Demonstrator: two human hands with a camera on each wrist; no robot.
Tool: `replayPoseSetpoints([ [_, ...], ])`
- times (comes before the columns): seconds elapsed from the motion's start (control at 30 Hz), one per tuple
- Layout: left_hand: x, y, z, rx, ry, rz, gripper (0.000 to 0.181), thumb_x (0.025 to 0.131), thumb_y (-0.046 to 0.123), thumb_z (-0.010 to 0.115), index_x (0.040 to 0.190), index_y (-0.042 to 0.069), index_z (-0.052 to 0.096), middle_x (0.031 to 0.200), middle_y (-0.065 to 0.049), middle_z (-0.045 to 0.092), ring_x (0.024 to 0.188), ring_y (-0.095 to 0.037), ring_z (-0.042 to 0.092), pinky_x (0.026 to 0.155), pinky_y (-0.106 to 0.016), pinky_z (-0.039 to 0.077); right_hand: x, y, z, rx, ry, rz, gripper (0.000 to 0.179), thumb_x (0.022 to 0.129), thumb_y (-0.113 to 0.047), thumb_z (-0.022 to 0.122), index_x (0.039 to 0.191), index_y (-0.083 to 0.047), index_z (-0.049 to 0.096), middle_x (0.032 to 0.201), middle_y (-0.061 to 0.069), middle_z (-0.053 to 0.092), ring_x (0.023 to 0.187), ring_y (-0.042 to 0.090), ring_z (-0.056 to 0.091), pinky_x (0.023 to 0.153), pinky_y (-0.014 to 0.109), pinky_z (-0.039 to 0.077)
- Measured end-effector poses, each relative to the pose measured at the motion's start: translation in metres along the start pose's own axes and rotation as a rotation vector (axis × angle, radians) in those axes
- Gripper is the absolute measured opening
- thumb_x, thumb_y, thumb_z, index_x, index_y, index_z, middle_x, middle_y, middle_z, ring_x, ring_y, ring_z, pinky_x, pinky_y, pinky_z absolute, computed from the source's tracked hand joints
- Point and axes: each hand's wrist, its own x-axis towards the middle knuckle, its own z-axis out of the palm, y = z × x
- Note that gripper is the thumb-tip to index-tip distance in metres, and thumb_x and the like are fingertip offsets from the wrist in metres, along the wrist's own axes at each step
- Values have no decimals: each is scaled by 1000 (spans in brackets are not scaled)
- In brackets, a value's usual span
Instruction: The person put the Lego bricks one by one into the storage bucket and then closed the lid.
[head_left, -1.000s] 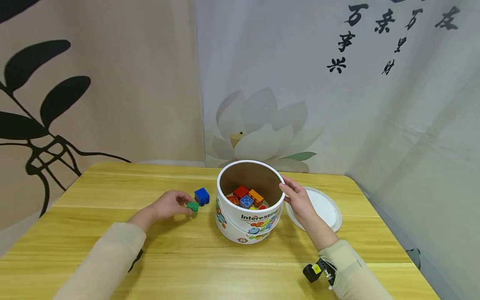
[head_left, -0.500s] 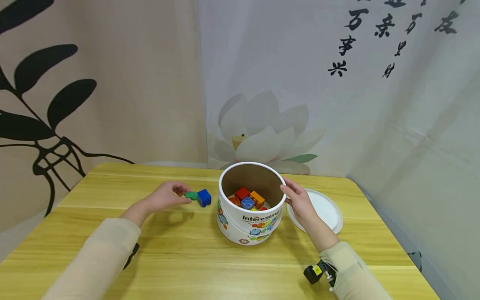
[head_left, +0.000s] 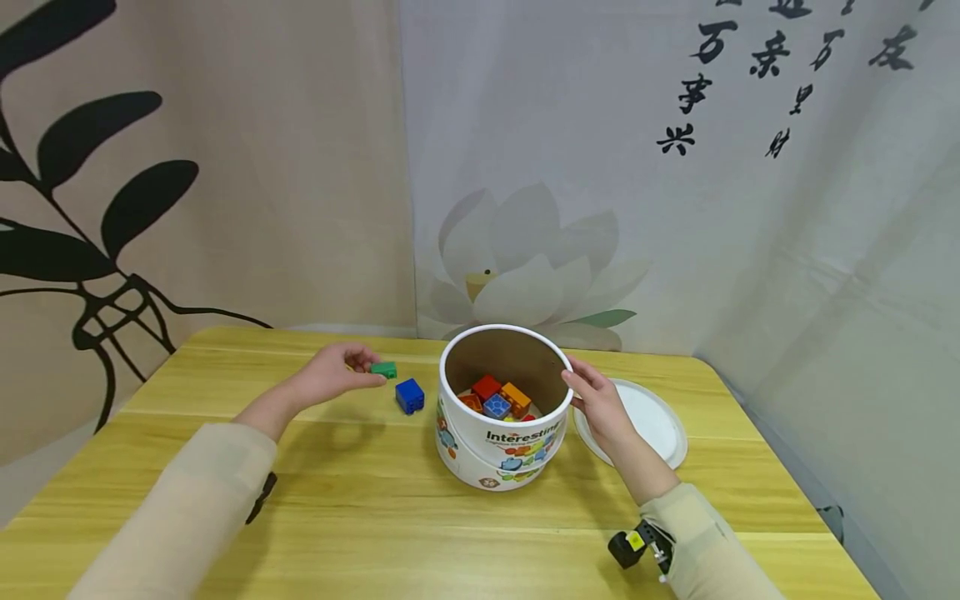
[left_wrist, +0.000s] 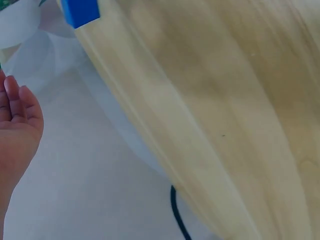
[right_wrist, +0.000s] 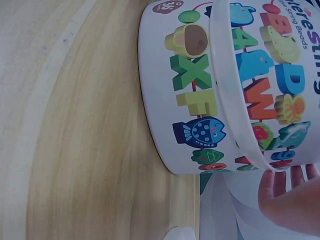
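Observation:
In the head view my left hand (head_left: 337,373) pinches a small green toy block (head_left: 384,369) between thumb and fingers, lifted off the table. Just in front of it and to the right lies a blue toy block (head_left: 410,396), apart from the hand; the left wrist view catches part of this blue block (left_wrist: 81,11). My right hand (head_left: 600,402) grips the right rim of a white printed bucket (head_left: 480,462), with the fingers on its outer wall in the right wrist view. Several red, orange, blue and yellow blocks (head_left: 514,398) lie inside the bucket.
A round white lid (head_left: 660,425) lies flat on the wooden table (head_left: 420,550), to the right of the bucket and partly behind the right hand. A printed curtain (head_left: 525,100) hangs behind the table's far edge.
My left hand has moved up and away with the green block, past the blue block, which stays on the table. The right hand keeps its hold on the bucket. The head view has shifted slightly.

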Motion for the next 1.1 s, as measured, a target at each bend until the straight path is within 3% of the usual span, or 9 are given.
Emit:
replayPoseSetpoints([
  [0.4,10,32,-9,10,44,32,31,84,23,69,104,1,61,89,-6,55,83,-19,47,70,-26,43,-1,-2,-2,2,-7,4,47,95,-17,53,138,-2,42,128,5,53,109,8,52,96,35,43],
  [0.57,15,44,-8,-5,45,36,30,85,23,69,104,2,61,90,-6,54,84,-19,48,70,-26,44,-2,-3,-3,5,-13,3,47,95,-17,53,138,-1,42,120,-1,56,106,7,53,93,32,45],
  [1.1,38,79,13,-44,-3,135,23,83,17,70,99,3,63,86,-4,53,81,-20,48,72,-25,44,-3,-3,0,-8,-5,0,46,95,-17,53,137,-1,43,120,0,56,107,7,53,96,35,43],
])
